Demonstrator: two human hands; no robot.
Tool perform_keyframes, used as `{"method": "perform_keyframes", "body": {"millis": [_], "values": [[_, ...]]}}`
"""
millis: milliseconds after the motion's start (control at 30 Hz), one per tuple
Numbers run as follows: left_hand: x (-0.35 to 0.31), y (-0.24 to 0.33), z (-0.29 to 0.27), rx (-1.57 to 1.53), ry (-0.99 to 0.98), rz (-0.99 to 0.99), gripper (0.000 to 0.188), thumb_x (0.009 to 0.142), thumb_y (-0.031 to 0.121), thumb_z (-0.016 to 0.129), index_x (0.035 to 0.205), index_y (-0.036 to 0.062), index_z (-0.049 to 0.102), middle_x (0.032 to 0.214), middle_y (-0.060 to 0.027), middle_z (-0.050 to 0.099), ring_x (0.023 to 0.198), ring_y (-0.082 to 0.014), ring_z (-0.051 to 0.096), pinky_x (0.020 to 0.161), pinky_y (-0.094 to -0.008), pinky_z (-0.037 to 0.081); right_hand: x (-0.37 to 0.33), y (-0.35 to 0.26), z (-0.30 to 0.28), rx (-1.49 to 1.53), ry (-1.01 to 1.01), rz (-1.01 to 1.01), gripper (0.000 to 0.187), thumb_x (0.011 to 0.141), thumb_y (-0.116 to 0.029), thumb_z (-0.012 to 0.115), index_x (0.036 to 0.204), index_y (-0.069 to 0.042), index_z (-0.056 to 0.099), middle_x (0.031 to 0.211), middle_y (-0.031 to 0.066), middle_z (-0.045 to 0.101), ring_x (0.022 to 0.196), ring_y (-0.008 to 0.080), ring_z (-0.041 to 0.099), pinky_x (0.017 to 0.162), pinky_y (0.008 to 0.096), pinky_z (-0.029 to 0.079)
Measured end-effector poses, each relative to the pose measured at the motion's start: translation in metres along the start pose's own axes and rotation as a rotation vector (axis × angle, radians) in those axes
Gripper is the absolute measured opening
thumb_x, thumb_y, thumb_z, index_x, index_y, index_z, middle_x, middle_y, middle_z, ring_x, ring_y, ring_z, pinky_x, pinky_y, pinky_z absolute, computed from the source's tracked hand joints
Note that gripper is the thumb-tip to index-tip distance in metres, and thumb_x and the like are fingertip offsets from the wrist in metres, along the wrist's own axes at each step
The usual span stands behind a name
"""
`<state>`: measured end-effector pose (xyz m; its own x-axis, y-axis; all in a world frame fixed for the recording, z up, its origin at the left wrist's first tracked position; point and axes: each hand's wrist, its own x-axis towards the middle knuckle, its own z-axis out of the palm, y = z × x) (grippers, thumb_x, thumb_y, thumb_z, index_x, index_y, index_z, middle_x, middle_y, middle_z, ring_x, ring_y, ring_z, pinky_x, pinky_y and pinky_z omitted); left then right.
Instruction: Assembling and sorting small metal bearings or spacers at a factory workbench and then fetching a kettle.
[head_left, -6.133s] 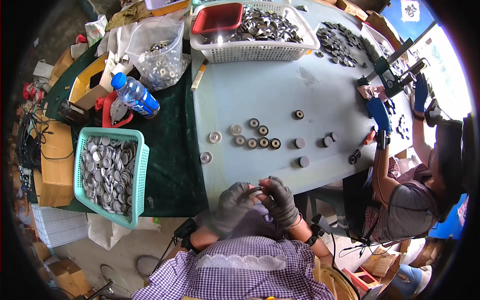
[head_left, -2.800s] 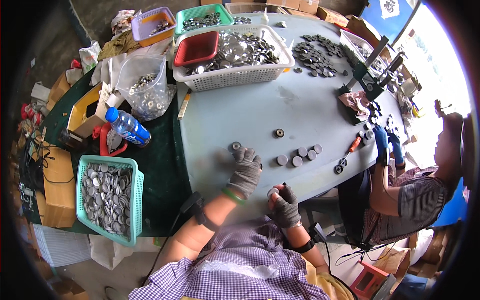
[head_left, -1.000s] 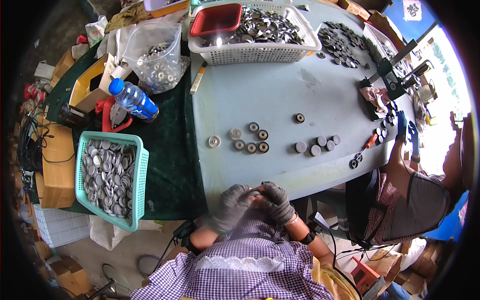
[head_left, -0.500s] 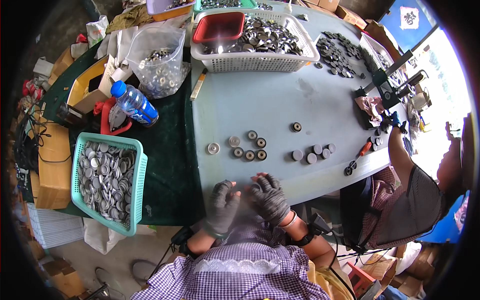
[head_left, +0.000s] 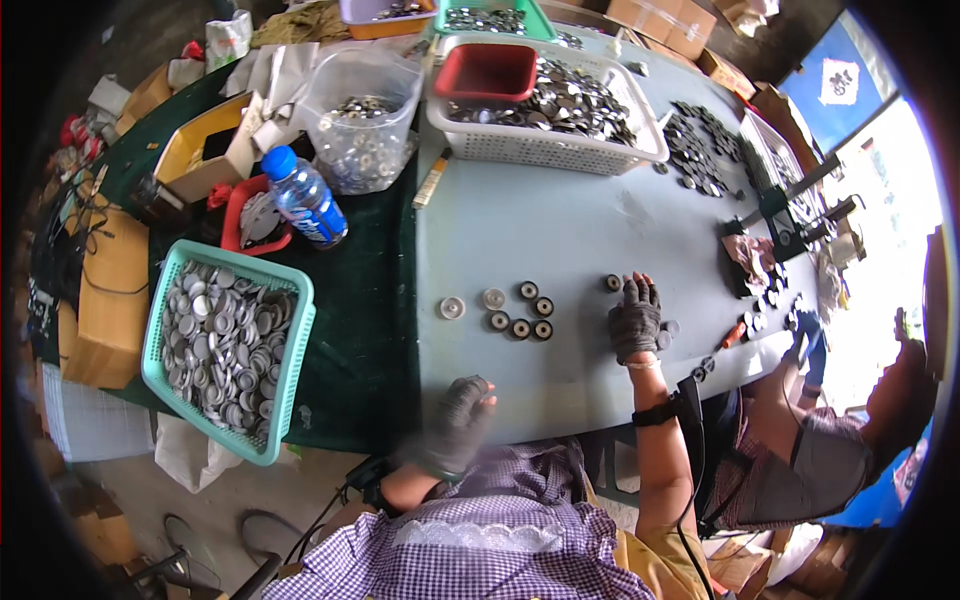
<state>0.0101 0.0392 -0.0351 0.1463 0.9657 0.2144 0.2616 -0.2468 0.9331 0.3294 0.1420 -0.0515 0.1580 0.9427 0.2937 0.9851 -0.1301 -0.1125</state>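
R gloved hand (head_left: 636,318) lies flat, fingers spread, on small round dark metal rings (head_left: 666,332); L gloved hand (head_left: 458,425), blurred, seems half-curled, empty; next needs pinching one ring

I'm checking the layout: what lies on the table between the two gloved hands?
In the head view, only bare grey table lies between left hand and right hand.
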Motion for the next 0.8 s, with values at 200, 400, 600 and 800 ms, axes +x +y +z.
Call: {"method": "perform_keyframes", "body": {"millis": [200,400,600,800], "values": [[-0.001,0.005,-0.001,-0.061,-0.014,-0.033,0.019,0.083,0.001,0.063,0.101,0.0019,0.059,0.095,-0.0102,0.062,0.081,-0.0192,0.061,0.075,-0.0299,0.050,0.005,-0.036,0.034,0.331,-0.050,-0.185,0.052,0.079,-0.005,0.048,0.131,-0.002,0.044,0.131,0.0159,0.049,0.129,0.0322,0.039,0.109,0.0436,0.029],[0.029,0.001,-0.023,0.145,0.137,0.076,0.020,0.081,0.004,0.061,0.101,0.0054,0.061,0.096,-0.0092,0.064,0.081,-0.0258,0.062,0.073,-0.0318,0.051,-0.044,-0.126,-0.005,0.647,-0.025,-0.464,0.052,0.072,0.004,0.057,0.123,-0.001,0.051,0.122,0.0176,0.056,0.119,0.0359,0.051,0.101,0.0428,0.041],[0.096,-0.033,-0.039,0.665,0.143,0.291,0.027,0.074,0.006,0.064,0.101,0.0079,0.064,0.103,-0.0071,0.064,0.090,-0.0285,0.059,0.081,-0.0372,0.050,-0.090,-0.136,-0.032,0.799,0.004,-0.404,0.046,0.076,0.003,0.054,0.121,-0.001,0.053,0.112,0.0169,0.062,0.112,0.0351,0.056,0.096,0.0412,0.044],[0.106,-0.036,-0.031,0.693,0.066,0.167,0.019,0.079,0.009,0.061,0.097,0.0099,0.066,0.093,-0.0079,0.066,0.090,-0.0278,0.059,0.081,-0.0374,0.049,-0.121,-0.127,-0.052,0.852,0.020,-0.246,0.040,0.077,0.005,0.053,0.116,-0.001,0.055,0.108,0.0157,0.063,0.101,0.0320,0.061,0.088,0.0380,0.048]]}}
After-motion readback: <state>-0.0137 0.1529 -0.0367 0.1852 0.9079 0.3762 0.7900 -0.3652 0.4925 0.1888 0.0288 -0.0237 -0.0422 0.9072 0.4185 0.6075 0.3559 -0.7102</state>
